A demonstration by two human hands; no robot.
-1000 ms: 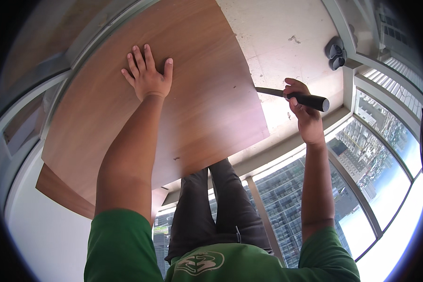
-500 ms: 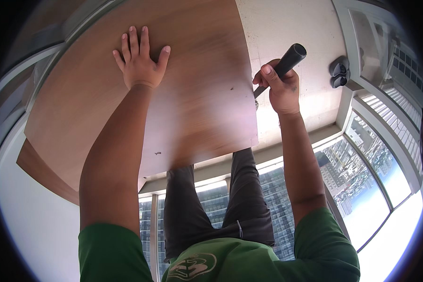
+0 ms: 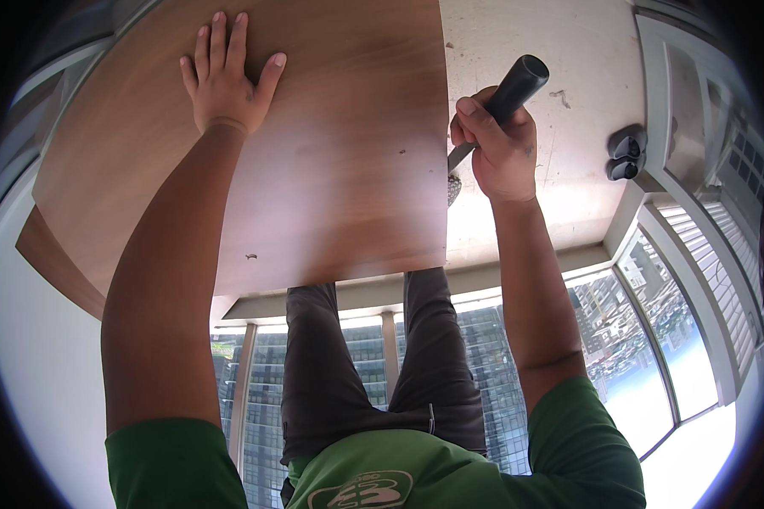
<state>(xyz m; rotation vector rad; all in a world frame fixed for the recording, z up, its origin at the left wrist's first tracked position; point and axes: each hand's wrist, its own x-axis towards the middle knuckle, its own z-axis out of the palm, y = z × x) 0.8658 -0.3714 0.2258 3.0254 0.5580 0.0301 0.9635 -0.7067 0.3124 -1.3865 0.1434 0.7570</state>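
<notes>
My left hand (image 3: 227,89) lies flat on a large brown wooden board (image 3: 339,127), its fingers spread. Just off the board's right edge, my right hand (image 3: 502,153) is wrapped round a tool with a thick black round handle (image 3: 518,87). Its handle end points up and away from me. A narrow grey shaft (image 3: 461,156) runs from the fist down to the left and goes out of sight at the board's edge, so the tool's working end is hidden. On the board are two small dark marks or bits (image 3: 252,256).
Pale scuffed floor (image 3: 569,110) lies right of the board. A pair of dark slippers (image 3: 626,153) rests by the glass door frame (image 3: 666,127). A small speckled thing (image 3: 454,190) pokes out beside the board. Behind my legs run windows (image 3: 267,382).
The whole view has shifted a little, so the board and my left hand sit farther left and up. My left hand stays flat and my right keeps its grip on the black-handled tool.
</notes>
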